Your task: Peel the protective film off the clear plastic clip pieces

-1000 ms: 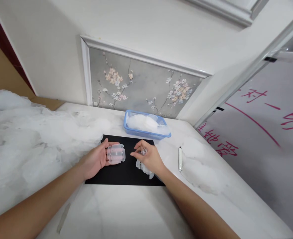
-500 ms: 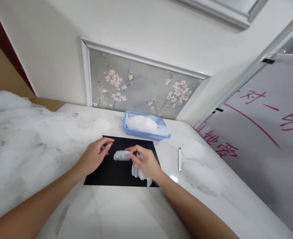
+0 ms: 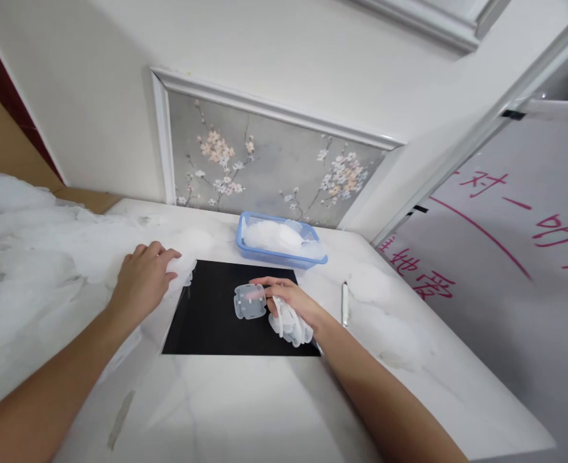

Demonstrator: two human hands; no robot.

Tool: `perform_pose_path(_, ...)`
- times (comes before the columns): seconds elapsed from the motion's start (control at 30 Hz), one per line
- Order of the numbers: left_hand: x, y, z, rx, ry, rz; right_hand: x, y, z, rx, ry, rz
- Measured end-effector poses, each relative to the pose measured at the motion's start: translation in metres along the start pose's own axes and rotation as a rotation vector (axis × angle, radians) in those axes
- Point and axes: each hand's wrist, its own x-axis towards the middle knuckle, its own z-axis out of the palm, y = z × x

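Note:
My right hand (image 3: 296, 302) is closed over the black mat (image 3: 201, 328). Between its thumb and fingers is a thin, clear plastic piece (image 3: 249, 302), squarish with notched edges and small dots. Several similar pieces (image 3: 291, 325) are bunched under the palm of the same hand. My left hand (image 3: 143, 276) is at the edge of a big heap of whitish translucent pieces (image 3: 37, 276), left of the mat. Its thumb and index finger are apart. Just beyond those fingertips, some clear pieces (image 3: 188, 273) lie by the mat's corner; whether the fingers touch them I cannot tell.
A blue plastic basket (image 3: 284, 258) with whitish pieces in it stands behind the mat. On the right of the marble-patterned table (image 3: 226, 411) lie a slim utility-knife-like object (image 3: 345, 304) and more translucent pieces (image 3: 394, 334). A whiteboard (image 3: 496, 308) with red writing stands on the right.
My left hand has moved left, from over the mat to the heap. The plastic piece in my right hand has turned from nearly edge-on to flat-facing, and that hand has shifted slightly right.

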Motion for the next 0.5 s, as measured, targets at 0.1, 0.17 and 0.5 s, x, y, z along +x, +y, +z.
perform_pose_path(0.1,0.0,0.001,-0.001,-0.039,0.028,-0.013,0.001,0.001,0.0,-0.002,-0.002,-0.013)
perform_pose_path(0.17,0.0,0.001,-0.004,-0.05,0.026,-0.019,0.001,0.003,-0.001,0.0,0.002,-0.014)
perform_pose_path(0.5,-0.011,0.029,-0.009,-0.769,0.139,-0.116,0.003,0.004,-0.001,0.008,-0.006,-0.037)
